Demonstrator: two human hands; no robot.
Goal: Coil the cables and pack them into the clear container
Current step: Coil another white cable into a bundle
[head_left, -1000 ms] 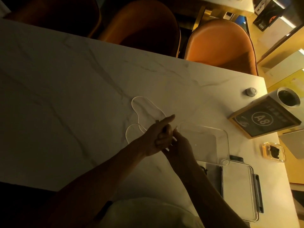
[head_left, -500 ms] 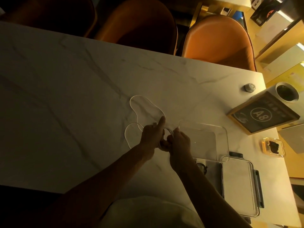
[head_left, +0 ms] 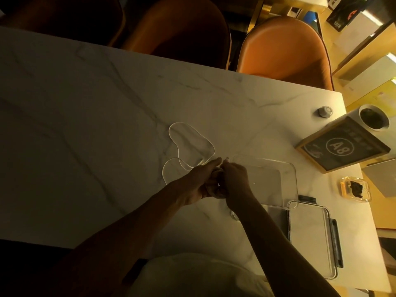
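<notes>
Our two hands meet over the middle of the marble counter (head_left: 90, 116). The left hand (head_left: 198, 183) and the right hand (head_left: 234, 181) are pressed close together, fingers curled around a small bundle of thin white cable (head_left: 186, 144) held between them (the light is dim, so we cannot make out the exact grip). The rest of the cable lies loose on the counter just beyond our hands, in two open loops that trail back to our fingers. Just right of our hands sits the clear container (head_left: 293, 181), a shallow rectangular tray. Its lid (head_left: 310, 243) rests nearer to us on the right, touching the container's near corner. Farther right stand a framed sign (head_left: 342, 146) marked A8, a white cup (head_left: 372, 120) and a small round knob (head_left: 325, 111). Orange chairs (head_left: 285, 48) line the far side.
</notes>
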